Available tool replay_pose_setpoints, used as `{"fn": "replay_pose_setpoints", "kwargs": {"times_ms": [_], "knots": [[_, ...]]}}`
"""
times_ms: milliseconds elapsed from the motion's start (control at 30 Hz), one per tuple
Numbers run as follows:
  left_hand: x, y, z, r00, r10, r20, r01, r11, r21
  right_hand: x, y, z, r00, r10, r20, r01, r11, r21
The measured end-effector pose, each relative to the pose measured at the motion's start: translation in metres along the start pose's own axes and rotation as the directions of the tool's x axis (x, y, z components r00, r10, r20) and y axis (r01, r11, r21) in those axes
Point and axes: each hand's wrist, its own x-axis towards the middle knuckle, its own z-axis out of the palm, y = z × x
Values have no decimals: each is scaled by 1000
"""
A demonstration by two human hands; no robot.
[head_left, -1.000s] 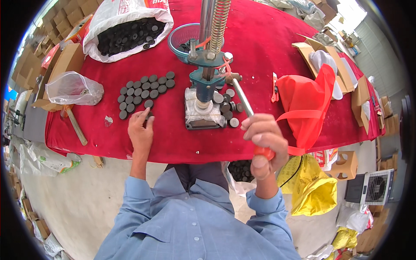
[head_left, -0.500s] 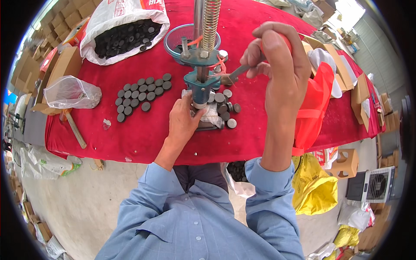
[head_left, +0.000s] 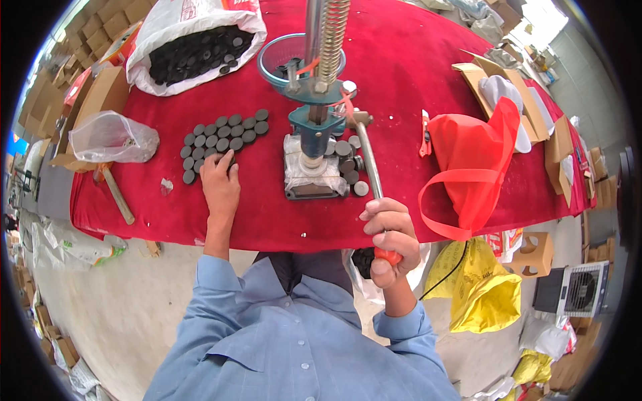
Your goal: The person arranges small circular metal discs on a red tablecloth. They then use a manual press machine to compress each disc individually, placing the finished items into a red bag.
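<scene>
A hand press (head_left: 313, 137) with a teal body, steel column and spring stands mid-table. Its ram is down on a base wrapped in clear plastic (head_left: 297, 167). My right hand (head_left: 394, 234) is closed round the red-ended lever (head_left: 371, 164), which slants down toward me. At the left, flat round black discs (head_left: 223, 131) lie in slanting rows. My left hand (head_left: 221, 186) reaches to their near edge, thumb and fingers closed on one disc (head_left: 229, 156), partly hidden by the fingertips. More dark and grey discs (head_left: 346, 148) are piled just right of the press.
A white sack (head_left: 200, 57) of black discs lies at the back left, and a blue basket (head_left: 267, 57) stands behind the press. A plastic bag (head_left: 114, 137) and hammer (head_left: 117, 194) are at left. A red cutter (head_left: 425, 134) and red bag (head_left: 468, 154) lie at right.
My right hand has come down toward me, bringing the lever with it, and the ram is lower. My left hand has left the press base and moved left to the rows of discs.
</scene>
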Motion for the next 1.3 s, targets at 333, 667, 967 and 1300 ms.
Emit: {"fn": "replay_pose_setpoints", "kwargs": {"times_ms": [333,667,967,1300], "knots": [[0,98,0,988,139,67,-103,917,-386,112,-4,-11,996,79,43,-79,997,-7],[11,136,21,969,201,143,-121,893,-434,194,10,10,920,381,-93,-379,924,45],[32,110,-2,946,256,200,-99,813,-574,113,6,-1,999,20,-48,-16,996,83],[63,40,49,944,289,159,-293,956,4,1,2,-8,999,17,42,-14,997,-72]]}}
